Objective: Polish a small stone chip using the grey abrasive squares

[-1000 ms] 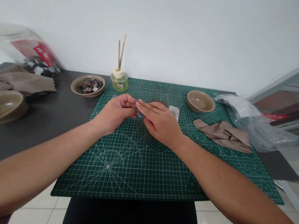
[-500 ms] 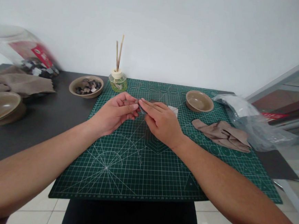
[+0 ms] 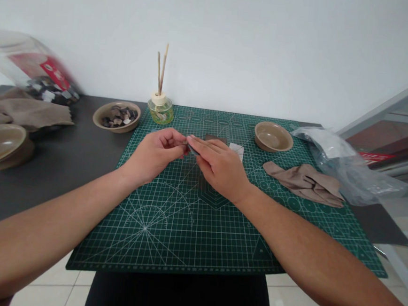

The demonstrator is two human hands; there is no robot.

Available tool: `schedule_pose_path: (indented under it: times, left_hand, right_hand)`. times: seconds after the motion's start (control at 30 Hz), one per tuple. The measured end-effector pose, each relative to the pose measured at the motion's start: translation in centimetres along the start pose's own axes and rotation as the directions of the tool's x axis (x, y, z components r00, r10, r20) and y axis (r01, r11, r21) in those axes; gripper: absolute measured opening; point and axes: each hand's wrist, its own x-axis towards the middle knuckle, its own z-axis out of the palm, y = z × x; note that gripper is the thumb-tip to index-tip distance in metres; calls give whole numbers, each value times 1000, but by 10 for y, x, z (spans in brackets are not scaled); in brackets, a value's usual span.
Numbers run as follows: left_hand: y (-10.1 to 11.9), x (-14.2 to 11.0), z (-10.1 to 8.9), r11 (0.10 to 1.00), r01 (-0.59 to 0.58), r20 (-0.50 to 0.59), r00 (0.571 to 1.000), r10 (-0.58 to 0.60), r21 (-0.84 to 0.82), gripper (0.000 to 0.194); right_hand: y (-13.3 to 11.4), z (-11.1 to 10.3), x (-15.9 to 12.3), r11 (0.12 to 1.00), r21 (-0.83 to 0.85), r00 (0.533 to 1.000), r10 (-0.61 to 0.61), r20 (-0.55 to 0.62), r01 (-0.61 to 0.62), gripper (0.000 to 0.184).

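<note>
Over the green cutting mat, my left hand and my right hand meet fingertip to fingertip. Both pinch a small grey-blue piece between them; most of it is hidden by the fingers. Just behind the hands lie a dark brown square and a small white piece on the mat.
A bowl of dark and light pieces and a reed diffuser stand at the back. An empty tan bowl, a beige cloth and a clear plastic bag lie right. Stacked bowls, cloth and a tipped jar lie left.
The hands stay together on the small piece; the left fingers have shifted slightly on it. The view has drifted a little.
</note>
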Motion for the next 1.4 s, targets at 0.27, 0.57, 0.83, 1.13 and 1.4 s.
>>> schedule_pose_path:
  times: [0.27,0.57,0.83,1.13,1.4]
  left_hand:
    - [0,-2,-2,982,-63,24,998,60,178,9]
    - [1,-3,-1,978,-89,-7,996,92,190,10]
    - [3,-5,0,990,-49,-64,996,58,135,12]
    - [3,-4,0,993,-27,-27,999,30,119,16]
    - [3,-7,-2,949,-98,17,995,98,299,11]
  right_hand:
    - [-3,-1,0,1000,-26,1000,-5,8,5,45]
    - [-3,-1,0,999,-44,1000,-27,14,27,49]
    - [-5,-3,0,996,-86,1000,8,14,-7,49]
    - [-10,-4,-1,991,-116,997,75,37,-70,48]
    - [-10,-3,0,992,-124,998,-28,57,35,49]
